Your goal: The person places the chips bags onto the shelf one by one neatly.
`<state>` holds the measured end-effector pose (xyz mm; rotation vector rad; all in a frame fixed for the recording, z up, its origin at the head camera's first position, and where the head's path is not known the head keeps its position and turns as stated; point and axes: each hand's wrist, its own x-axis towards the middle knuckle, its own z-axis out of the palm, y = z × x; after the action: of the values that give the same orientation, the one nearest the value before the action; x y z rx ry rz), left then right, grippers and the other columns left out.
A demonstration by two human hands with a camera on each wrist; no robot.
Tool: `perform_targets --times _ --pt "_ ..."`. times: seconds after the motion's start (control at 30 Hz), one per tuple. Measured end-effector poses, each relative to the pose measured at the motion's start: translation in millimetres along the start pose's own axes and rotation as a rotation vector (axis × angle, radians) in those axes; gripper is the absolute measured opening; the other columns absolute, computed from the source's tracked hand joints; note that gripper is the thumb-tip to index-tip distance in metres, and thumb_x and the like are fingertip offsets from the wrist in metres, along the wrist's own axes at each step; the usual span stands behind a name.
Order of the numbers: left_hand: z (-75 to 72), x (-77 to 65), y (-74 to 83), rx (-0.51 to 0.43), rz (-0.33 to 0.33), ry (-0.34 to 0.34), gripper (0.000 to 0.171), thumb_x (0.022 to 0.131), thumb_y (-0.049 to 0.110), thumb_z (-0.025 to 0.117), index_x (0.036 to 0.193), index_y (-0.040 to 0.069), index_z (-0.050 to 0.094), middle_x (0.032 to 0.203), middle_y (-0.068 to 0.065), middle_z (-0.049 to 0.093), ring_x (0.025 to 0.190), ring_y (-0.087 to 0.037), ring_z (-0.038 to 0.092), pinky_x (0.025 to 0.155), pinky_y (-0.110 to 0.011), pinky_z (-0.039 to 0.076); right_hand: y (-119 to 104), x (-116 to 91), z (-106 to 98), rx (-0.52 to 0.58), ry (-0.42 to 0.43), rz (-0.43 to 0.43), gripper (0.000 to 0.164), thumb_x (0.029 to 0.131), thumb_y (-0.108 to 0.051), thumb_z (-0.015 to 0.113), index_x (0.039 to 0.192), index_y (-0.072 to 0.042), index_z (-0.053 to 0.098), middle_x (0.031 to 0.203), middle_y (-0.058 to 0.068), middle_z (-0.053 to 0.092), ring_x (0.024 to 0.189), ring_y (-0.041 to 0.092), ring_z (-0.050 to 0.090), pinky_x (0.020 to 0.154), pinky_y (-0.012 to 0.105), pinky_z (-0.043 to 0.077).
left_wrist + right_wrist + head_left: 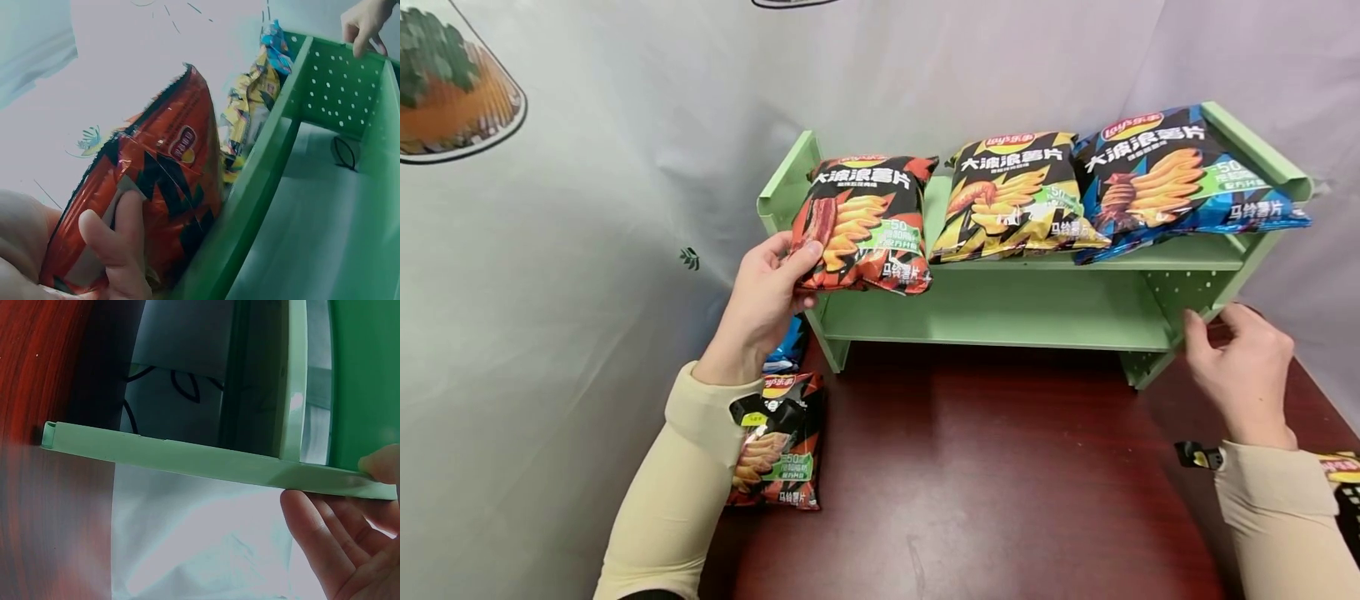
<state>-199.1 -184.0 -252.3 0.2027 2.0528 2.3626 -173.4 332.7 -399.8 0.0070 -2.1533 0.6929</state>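
We've left hand (766, 292) pinching the red Lay's bag (872, 221), probably light, crushable, best edge-held, right hand (1247, 367) gripping the green shelf (1000, 308)!

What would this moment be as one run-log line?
left hand: grips red bag, left end of upper shelf | right hand: pinches right side of green rack | beside red: yellow bag, then blue bag

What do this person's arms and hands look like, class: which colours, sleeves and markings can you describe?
The left hand and right hand wear no gloves. The left sleeve and right sleeve are plain cream-beige with broad cuffs. A small black device with a yellow marking sits at the left wrist; a similar black piece sits at the right.
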Motion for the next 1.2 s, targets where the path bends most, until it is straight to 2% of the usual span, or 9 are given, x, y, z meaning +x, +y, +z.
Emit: perform_targets --times 0.2,0.3,0.4,0.53,0.63,0.73,0.87,1.0,1.2 --pt "-1.3 -4.2 1.4 -0.095 -0.022 -0.054 0.028 0.107 0.029 0.057 0.127 0.01 0.059 0.094 0.001 0.079 0.073 -0.014 0.078 0.056 -0.019 0.053 0 0 1 -0.002 -0.001 0.001 0.028 0.092 -0.02 0.066 0.09 0.007 0.071 0.084 0.028 0.07 0.081 -0.034 0.031 0.061 0.025 0.028" --pt "-2.8 -12.8 -1.0 -0.058 0.01 -0.04 0.036 0.107 0.035 0.055 0.132 0.01 0.056 0.097 0.003 0.078 0.076 -0.013 0.077 0.059 -0.021 0.055 -1 1 2 -0.001 -0.001 0.001 0.028 0.092 -0.02 0.066 0.09 0.007 0.071 0.083 0.028 0.07 0.081 -0.034 0.031 0.061 0.024 0.027" --pt "-3.2 -27.5 -5.4 0.203 0.146 0.058 0.047 0.105 0.039 0.057 0.143 0.013 0.048 0.111 0.007 0.07 0.08 -0.008 0.072 0.062 -0.021 0.053 -1 0 2 0.003 -0.004 0.004 0.028 0.092 -0.021 0.066 0.09 0.007 0.071 0.083 0.028 0.07 0.08 -0.034 0.031 0.062 0.016 0.025" --pt "-1.5 -47.4 -9.5 0.714 0.464 0.302 0.066 0.097 0.038 0.068 0.153 0.016 0.041 0.128 -0.001 0.057 0.094 -0.012 0.062 0.072 -0.026 0.049 -1 0 2 0.007 -0.003 -0.001 0.029 0.092 -0.022 0.066 0.09 0.007 0.071 0.084 0.028 0.069 0.081 -0.034 0.032 0.065 0.01 0.022" --pt "2.2 -52.6 -6.9 0.915 0.712 0.389 0.071 0.089 0.038 0.077 0.149 0.012 0.048 0.133 -0.012 0.056 0.106 -0.021 0.059 0.085 -0.034 0.048 -1 0 2 0.001 0.003 -0.007 0.03 0.092 -0.022 0.066 0.089 0.007 0.07 0.084 0.027 0.069 0.081 -0.034 0.031 0.065 0.011 0.023" --pt "8.4 -50.0 0.1 1.013 0.923 0.316 0.072 0.085 0.037 0.08 0.145 0.006 0.054 0.135 -0.018 0.056 0.118 -0.03 0.057 0.098 -0.043 0.047 -1 0 1 -0.006 0.002 -0.003 0.03 0.092 -0.022 0.066 0.089 0.007 0.07 0.084 0.027 0.068 0.081 -0.034 0.03 0.064 0.013 0.023" --pt "18.5 -41.7 7.8 1.177 1.078 0.147 0.075 0.082 0.036 0.084 0.145 0.007 0.056 0.143 -0.02 0.055 0.128 -0.037 0.053 0.107 -0.049 0.045 -1 -2 0 -0.008 -0.009 0.015 0.029 0.092 -0.022 0.066 0.089 0.007 0.07 0.083 0.028 0.069 0.08 -0.035 0.03 0.063 0.014 0.024" --pt "28.6 -30.9 10.0 1.357 1.097 0.037 0.084 0.076 0.031 0.09 0.15 0.014 0.053 0.151 -0.019 0.052 0.138 -0.041 0.05 0.111 -0.056 0.045 0 -3 0 -0.005 -0.007 0.018 0.029 0.092 -0.021 0.066 0.089 0.007 0.07 0.083 0.028 0.069 0.081 -0.034 0.03 0.065 0.009 0.022" --pt "32.8 -11.4 9.9 1.54 1.075 -0.011 0.088 0.075 0.029 0.091 0.152 0.023 0.049 0.152 -0.021 0.047 0.137 -0.055 0.047 0.105 -0.065 0.045 -2 -1 0 0.0 -0.005 0.008 0.028 0.092 -0.021 0.066 0.088 0.007 0.07 0.082 0.028 0.069 0.08 -0.034 0.03 0.066 0.006 0.02"
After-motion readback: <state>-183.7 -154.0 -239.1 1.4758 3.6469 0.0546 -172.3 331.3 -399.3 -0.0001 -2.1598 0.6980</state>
